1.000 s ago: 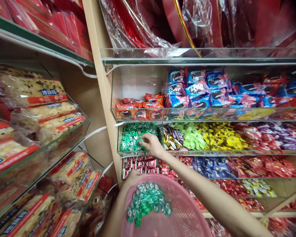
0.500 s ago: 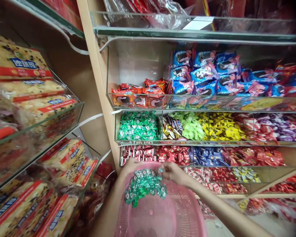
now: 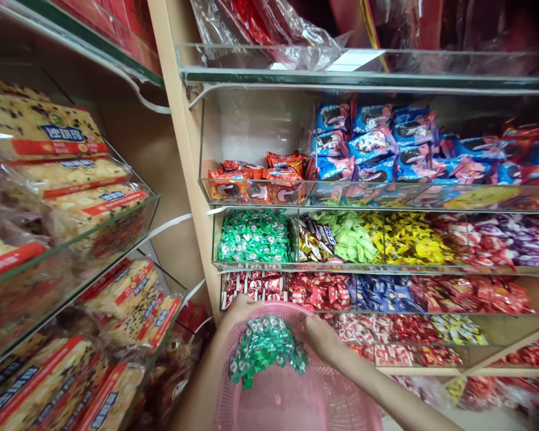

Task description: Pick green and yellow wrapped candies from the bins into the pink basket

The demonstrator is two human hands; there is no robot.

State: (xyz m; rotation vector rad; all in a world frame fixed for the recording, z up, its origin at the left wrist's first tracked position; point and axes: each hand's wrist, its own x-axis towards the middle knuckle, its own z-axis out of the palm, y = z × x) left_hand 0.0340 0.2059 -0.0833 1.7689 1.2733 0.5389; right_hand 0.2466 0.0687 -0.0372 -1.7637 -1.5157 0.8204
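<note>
A pink plastic basket [image 3: 276, 413] is tilted in front of the shelves, its far rim just below the lowest candy bins. Small green-wrapped candies [image 3: 267, 347] lie heaped at its far end, while the near part of its bottom is bare. My left hand [image 3: 241, 309] is closed on the far-left rim. At the far-right rim, my right hand [image 3: 321, 336] is closed around the edge, its fingertips partly hidden and a little blurred. Beyond the basket, a shelf compartment holds matching green candies [image 3: 255, 236].
Glass-fronted shelves hold yellow candies [image 3: 413, 239], blue cookie packs [image 3: 372, 140] and red packs [image 3: 278, 179]. Packaged pastries [image 3: 49, 126] fill the angled shelves at left. A wooden upright [image 3: 184, 143] divides the two sections. Glass edges [image 3: 368, 269] run close above the basket.
My right hand has gone from pinching a green candy above the heap to the basket's right rim. The view has shifted slightly; shelves and basket appear lower. My left hand keeps its hold.
</note>
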